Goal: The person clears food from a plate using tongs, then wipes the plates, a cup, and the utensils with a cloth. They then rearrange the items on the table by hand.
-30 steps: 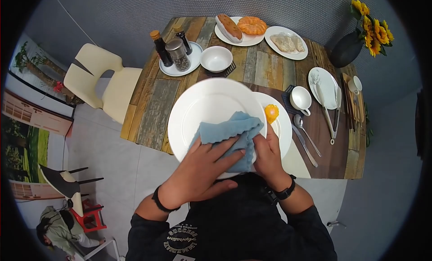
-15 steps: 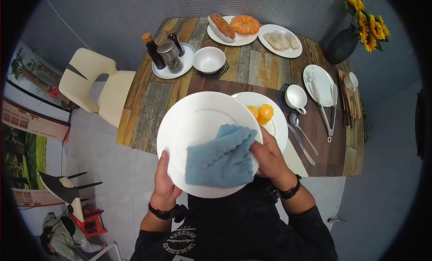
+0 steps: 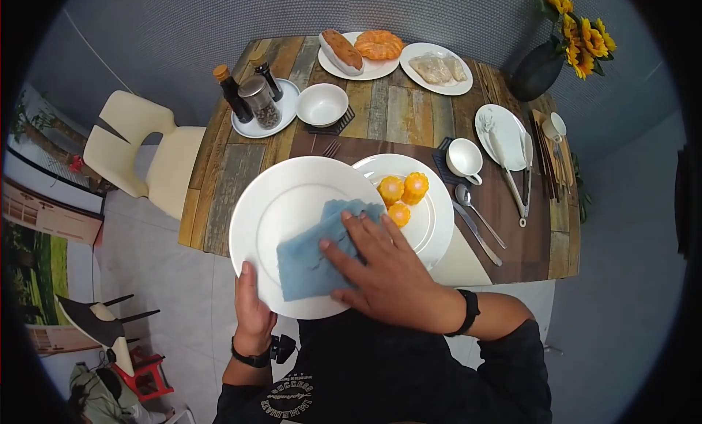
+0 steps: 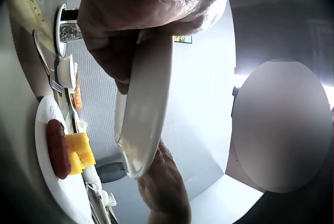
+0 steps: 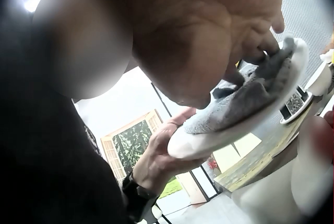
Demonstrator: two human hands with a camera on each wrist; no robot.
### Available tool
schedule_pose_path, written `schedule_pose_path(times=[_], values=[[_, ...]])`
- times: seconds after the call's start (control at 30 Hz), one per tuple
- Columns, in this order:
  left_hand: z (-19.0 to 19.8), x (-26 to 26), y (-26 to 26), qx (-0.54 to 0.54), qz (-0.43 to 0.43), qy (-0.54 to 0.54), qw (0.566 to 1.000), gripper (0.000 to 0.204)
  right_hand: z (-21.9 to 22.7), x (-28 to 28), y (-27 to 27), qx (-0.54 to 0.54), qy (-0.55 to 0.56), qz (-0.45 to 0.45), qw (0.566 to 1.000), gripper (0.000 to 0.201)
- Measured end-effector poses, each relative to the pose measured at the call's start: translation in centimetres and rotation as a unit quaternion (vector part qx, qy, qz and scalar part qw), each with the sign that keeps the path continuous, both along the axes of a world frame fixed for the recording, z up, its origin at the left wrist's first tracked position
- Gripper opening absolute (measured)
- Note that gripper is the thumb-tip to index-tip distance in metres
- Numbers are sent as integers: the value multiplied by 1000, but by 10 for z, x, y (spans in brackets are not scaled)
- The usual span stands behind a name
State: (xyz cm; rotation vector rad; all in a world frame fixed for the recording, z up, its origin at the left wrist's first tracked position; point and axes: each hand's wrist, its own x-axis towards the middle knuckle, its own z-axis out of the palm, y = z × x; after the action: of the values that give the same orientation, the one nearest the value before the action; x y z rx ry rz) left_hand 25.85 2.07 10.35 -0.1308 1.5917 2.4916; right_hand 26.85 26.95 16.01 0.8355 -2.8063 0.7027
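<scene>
Blue fabric cloth slants lower left to upper right along its long axis, on a round white plate held at the wooden table's near edge. The right hand, fingers spread, presses it; the left hand grips the rim.

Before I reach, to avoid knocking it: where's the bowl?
In the head view, the bowl sits on a dark trivet, left on the table, beside the plate with the grinder.
</scene>
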Motion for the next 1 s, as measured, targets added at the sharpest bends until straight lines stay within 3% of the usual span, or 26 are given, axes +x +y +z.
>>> schedule_pose_path(times=[0.1, 0.23, 0.37, 0.57, 0.7, 0.77, 0.83, 0.93, 1.0], values=[[2, 3, -6, -71, -37, 46, 996, 58, 4, -18, 2, 41, -15, -36, 998, 75], [5, 5, -5, -129, -71, 61, 987, 56, 5, -33, -4, -9, 19, 19, 1000, 73], [-12, 7, -17, -134, -59, 56, 988, 56, 0, -32, 2, 13, 29, 0, 999, 76], [2, 6, -15, -74, 1, 62, 995, 56, -4, 0, 5, 1, -23, -45, 999, 80], [4, 4, -15, -137, -70, 71, 985, 58, 1, -17, -2, -9, -13, -58, 998, 85], [4, 6, -5, -117, -67, 49, 990, 59, 1, -26, -6, -31, 18, -9, 999, 87], [1, 5, -8, -109, -79, 29, 991, 60, 1, -27, -8, -40, 14, -10, 999, 88], [1, 5, -11, 2, -12, 4, 1000, 59, 1, -21, -3, 3, 38, -12, 999, 86], [0, 4, -15, -2, 7, 25, 1000, 59, 4, -8, -2, -2, 0, -44, 999, 84]])
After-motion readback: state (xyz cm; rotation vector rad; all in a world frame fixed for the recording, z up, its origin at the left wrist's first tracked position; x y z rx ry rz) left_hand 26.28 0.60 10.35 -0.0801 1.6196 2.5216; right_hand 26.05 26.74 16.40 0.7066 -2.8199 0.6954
